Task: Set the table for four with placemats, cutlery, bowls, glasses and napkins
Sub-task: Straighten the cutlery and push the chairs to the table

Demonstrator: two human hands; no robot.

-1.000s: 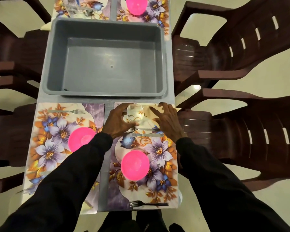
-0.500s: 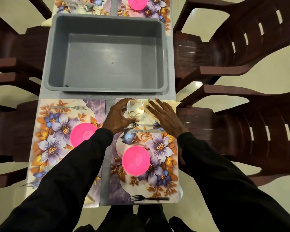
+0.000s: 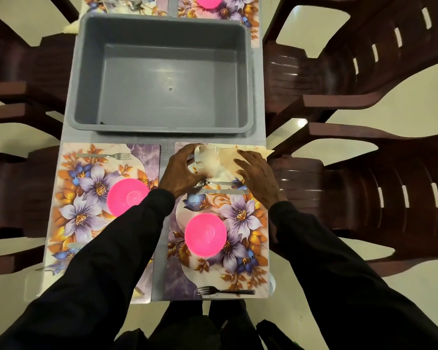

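On my feed the left placemat (image 3: 86,198) carried a fork (image 3: 106,155) along its far edge and a pink bowl (image 3: 127,197). The left sleeve (image 3: 106,261) covered its near right part, so I could not tell what cutlery, glass or napkin lay there. A pale shape (image 3: 32,286) at the near left corner of the table (image 3: 158,279) was too faint to name. Beyond the mats sat a grey tub (image 3: 162,74).

The left hand (image 3: 180,173) was curled round a clear glass (image 3: 206,160), thumb on the near side and fingers round the far side. The glass stood upright at the far edge of the right placemat (image 3: 253,248). It lay just right of that palm and between the two hands, so I judged the left hand the one to set it down or shift it. Just near of it a spoon (image 3: 218,183) and knife (image 3: 220,191) lay crosswise, their left ends hidden under the left hand.

Touching the glass on its right was a cream napkin (image 3: 240,154), its long axis running left to right and its right corner poking past the mat's edge. Whether the glass stood on it I could not tell. The right hand (image 3: 258,178) lay flat on the napkin, fingers straight and gripping nothing. The far placemats (image 3: 228,13) were cut off by the frame's top edge.
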